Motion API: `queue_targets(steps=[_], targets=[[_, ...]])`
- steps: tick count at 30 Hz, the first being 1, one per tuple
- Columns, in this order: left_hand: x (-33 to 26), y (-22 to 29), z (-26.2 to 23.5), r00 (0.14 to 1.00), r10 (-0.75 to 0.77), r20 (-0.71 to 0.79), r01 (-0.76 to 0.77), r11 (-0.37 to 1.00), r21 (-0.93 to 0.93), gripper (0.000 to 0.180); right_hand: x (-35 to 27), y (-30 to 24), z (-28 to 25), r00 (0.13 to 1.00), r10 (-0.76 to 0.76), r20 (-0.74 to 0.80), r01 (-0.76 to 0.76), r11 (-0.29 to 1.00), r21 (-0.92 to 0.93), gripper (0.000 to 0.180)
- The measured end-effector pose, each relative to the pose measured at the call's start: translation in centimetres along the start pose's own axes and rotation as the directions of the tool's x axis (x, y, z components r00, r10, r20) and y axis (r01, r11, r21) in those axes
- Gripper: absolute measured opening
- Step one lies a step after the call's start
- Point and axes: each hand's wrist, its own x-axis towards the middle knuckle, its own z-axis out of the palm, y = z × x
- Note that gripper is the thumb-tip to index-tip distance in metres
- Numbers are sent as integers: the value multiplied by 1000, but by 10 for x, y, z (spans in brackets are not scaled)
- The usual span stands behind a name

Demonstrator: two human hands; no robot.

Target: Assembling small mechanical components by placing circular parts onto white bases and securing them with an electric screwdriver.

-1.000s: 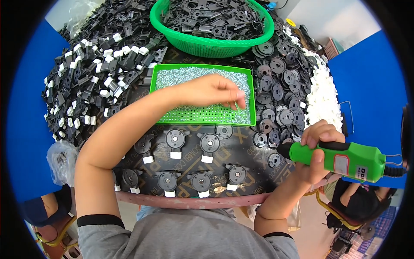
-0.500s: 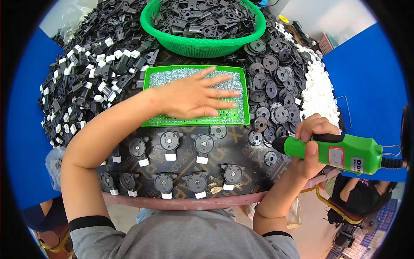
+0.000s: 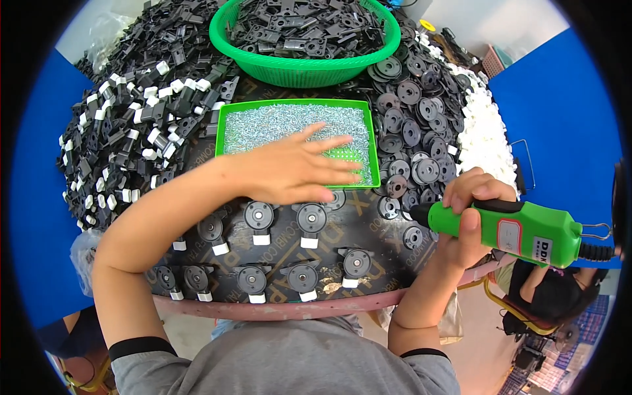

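My left hand (image 3: 296, 168) is spread flat, palm down, over the near part of a green tray (image 3: 219, 128) of small silvery screws (image 3: 270, 122). Whether its palm touches them is hidden. In my right hand (image 3: 471, 204) is a green electric screwdriver (image 3: 526, 230), its black tip pointing left, above the table's right side. Between tray and near edge stand two rows of black round parts with white ends, such as one (image 3: 311, 217) just below my left hand and another (image 3: 356, 263) nearer the edge.
A green basket (image 3: 306, 62) of black plates stands beyond the tray. Black parts with white caps (image 3: 145, 118) are heaped at left. Black discs (image 3: 411, 131) and white pieces (image 3: 486, 141) pile up at right. Blue panels (image 3: 559, 125) flank the table; another person (image 3: 553, 289) sits at right.
My left hand has shifted toward me across the tray, and screws now cover more of the tray floor. The screwdriver stays in my right hand, nearly still.
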Motion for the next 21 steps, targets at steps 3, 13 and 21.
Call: queue_targets(steps=[3, 13, 21], targets=[[10, 4, 5, 997, 49, 63, -32, 969, -247, 57, 0, 6, 4, 999, -44, -5, 44, 999, -14, 34], [-48, -14, -40, 994, -96, 60, 107, 972, -211, 50, 22, -22, 24, 986, -9, -167, -1, 998, -58, 25], [-5, 2, -4, 999, 40, 23, -31, 942, -334, 50, 25, 11, 63, 970, 243, -31, -241, 969, 47, 23]])
